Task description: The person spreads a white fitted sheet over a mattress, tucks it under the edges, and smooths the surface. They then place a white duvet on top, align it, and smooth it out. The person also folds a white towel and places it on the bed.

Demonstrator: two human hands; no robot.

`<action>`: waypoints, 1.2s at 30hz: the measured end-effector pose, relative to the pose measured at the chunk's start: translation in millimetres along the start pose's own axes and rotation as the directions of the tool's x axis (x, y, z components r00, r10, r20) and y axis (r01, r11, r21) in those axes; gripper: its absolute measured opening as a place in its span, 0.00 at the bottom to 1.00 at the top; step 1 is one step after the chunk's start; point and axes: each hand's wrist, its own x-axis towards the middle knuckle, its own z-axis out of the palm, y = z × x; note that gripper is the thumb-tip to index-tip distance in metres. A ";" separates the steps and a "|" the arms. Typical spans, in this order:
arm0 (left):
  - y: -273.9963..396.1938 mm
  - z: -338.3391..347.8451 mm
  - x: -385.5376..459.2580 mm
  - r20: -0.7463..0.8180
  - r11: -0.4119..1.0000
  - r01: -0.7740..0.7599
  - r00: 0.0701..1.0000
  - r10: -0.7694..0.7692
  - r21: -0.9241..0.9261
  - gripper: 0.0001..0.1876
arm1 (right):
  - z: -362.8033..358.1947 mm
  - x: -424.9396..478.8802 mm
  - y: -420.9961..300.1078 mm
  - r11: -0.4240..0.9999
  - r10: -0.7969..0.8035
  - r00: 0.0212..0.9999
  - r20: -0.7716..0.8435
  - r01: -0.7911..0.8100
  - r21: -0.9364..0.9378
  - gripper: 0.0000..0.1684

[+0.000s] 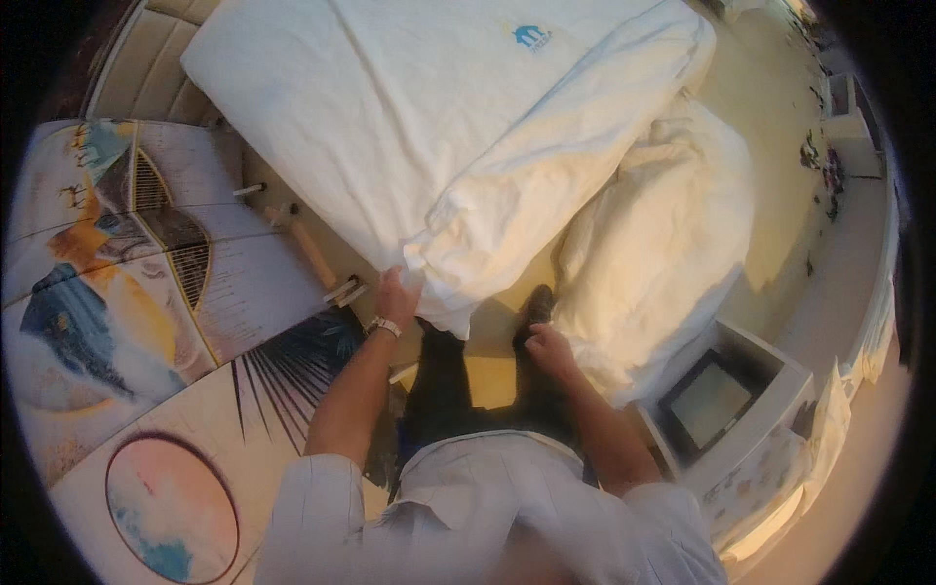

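Note:
A white sheet point(409, 95) with a blue printed mark covers the mattress in front of me. Its near right side is folded over into a loose, bunched flap point(526, 197). At the near corner, my left hand point(398, 294), with a metal-band watch on the wrist, grips the edge of this white cloth. My right hand point(550, 349) hangs above my right leg, fingers curled, with no object visible in it. Close to its right, a heap of white bedding point(665, 219) lies along the bedside on the floor.
Panels painted with abstract pictures point(168, 241) stand on the left. A wooden bar point(313, 252) lies between them and the bed. A padded headboard point(146, 58) is at upper left. At right stands a white cabinet point(775, 380) with a dark-framed recess. Pale floor point(768, 190) runs beyond the bedding.

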 end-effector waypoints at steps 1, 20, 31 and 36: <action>-1.3 6.3 8.8 -0.007 1.000 -0.016 1.000 0.016 0.027 0.17 | 4.8 0.6 -8.4 1.000 0.012 1.000 0.009 -0.011 -0.009 0.23; -51.4 -140.4 45.7 0.216 0.688 0.078 0.969 0.117 -0.721 0.13 | 146.8 57.2 -196.2 0.767 0.306 0.949 -0.078 -0.198 0.611 0.24; 2.6 -202.3 36.3 0.379 0.518 0.302 0.925 0.045 -0.800 0.12 | 175.7 90.8 -52.3 0.757 0.594 0.719 -0.360 -0.350 0.552 0.28; 17.1 -236.0 43.1 0.365 0.721 0.230 0.930 0.034 -0.653 0.11 | 163.9 102.6 -60.3 0.689 0.608 0.716 -0.342 -0.262 0.676 0.20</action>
